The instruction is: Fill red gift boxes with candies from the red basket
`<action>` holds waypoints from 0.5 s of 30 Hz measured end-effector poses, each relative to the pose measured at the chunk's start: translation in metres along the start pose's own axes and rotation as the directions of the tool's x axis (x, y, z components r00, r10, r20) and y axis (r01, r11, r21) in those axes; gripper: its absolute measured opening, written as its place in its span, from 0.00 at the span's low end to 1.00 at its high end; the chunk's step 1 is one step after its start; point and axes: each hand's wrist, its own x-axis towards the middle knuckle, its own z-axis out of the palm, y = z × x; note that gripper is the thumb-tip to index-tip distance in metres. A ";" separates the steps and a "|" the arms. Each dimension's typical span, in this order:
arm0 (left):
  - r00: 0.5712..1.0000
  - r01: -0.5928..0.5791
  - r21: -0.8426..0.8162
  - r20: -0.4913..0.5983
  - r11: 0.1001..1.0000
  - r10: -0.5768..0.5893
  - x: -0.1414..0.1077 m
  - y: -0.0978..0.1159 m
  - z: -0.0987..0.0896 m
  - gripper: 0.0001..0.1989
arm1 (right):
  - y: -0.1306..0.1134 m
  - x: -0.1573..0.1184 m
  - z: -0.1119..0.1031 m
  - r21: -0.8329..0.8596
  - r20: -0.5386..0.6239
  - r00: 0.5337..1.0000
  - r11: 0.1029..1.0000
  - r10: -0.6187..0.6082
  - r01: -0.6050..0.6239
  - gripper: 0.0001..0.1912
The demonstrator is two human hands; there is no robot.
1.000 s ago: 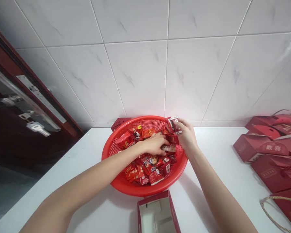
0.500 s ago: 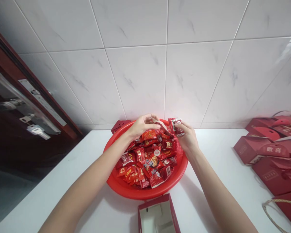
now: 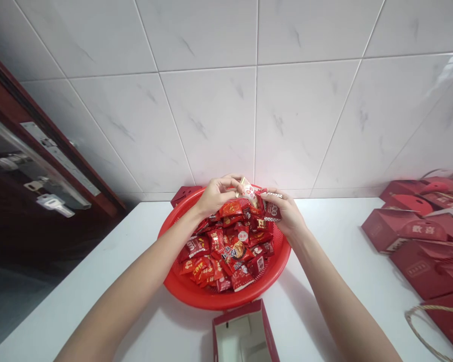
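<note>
Over the far rim of a red plastic basket [image 3: 222, 301], both of my hands are close together. My left hand [image 3: 218, 195] is closed in a pinch on a cream snack packet [image 3: 248, 188] with red print. My right hand [image 3: 291, 213] grips a dark red snack packet [image 3: 272, 211] with a dotted edge. Its fingertips also reach a bright red wrapper beside the cream packet; whether they hold it I cannot tell. Below them, the basket is heaped with red snack packets [image 3: 234, 251]. In front stands an open-topped red box [image 3: 266, 332] with a pale inside.
Several closed dark red gift boxes [image 3: 419, 266] with rope handles crowd the right side of the white table [image 3: 324, 311]. Another red box [image 3: 183, 193] is behind the basket. Tiled wall [image 3: 211, 125] rises at the back. A dark door [image 3: 15, 211] with keys is at the left.
My right hand has moved left and its dark red packet has turned. The packet in my left hand now shows its cream printed face. The view has shifted slightly.
</note>
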 end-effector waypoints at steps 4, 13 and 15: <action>0.999 0.035 -0.120 -0.004 0.992 -0.035 0.000 0.003 0.000 0.08 | 0.001 -0.001 0.000 -0.003 -0.040 0.996 0.996 -0.084 0.084 0.16; 0.989 0.099 -0.017 0.111 0.995 -0.097 0.001 -0.003 0.003 0.17 | 0.000 -0.007 0.003 -0.076 0.002 0.984 0.982 -0.176 0.175 0.16; 0.990 0.086 -0.012 0.112 0.996 -0.084 0.001 -0.002 0.003 0.16 | 0.000 -0.006 0.003 -0.066 0.011 0.986 0.984 -0.168 0.168 0.16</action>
